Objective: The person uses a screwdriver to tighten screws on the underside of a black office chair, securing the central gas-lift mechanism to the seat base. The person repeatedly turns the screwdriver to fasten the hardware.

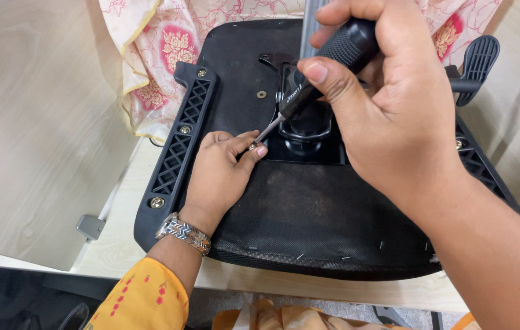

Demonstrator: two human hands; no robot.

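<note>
Black mesh and moulded plastic fill the view: an upturned chair seat (309, 208) lies underside-up on a pale wooden desk (119, 244), its near edge overhanging slightly toward the person. The right hand (388, 116) is wrapped firmly around the black textured handle of a screwdriver (321, 73), fingers closed on it, with the thin metal shaft angled down and to the left. Its tip meets a small screw (252, 146) just left of the central mechanism plate (306, 125). The left hand (220, 174), a metal watch (183, 232) on its wrist, rests on the fabric with thumb and forefinger pinched around that screw and the shaft tip, steadying them. A ribbed plastic bracket (180, 137) runs along the seat's left side, with three bolts showing; a lever paddle (477, 61) sticks out at the far right, and a floral cloth (162, 49) lies beyond the seat. The main risk, as I judge it, is the slanted shaft — driven at that angle the tip could cam out of the screw head and slip into the pinching fingertips, or chew up the head. The screw could also tip and drop into the recess beside the plate if the pinch loosens before the thread bites.
</note>
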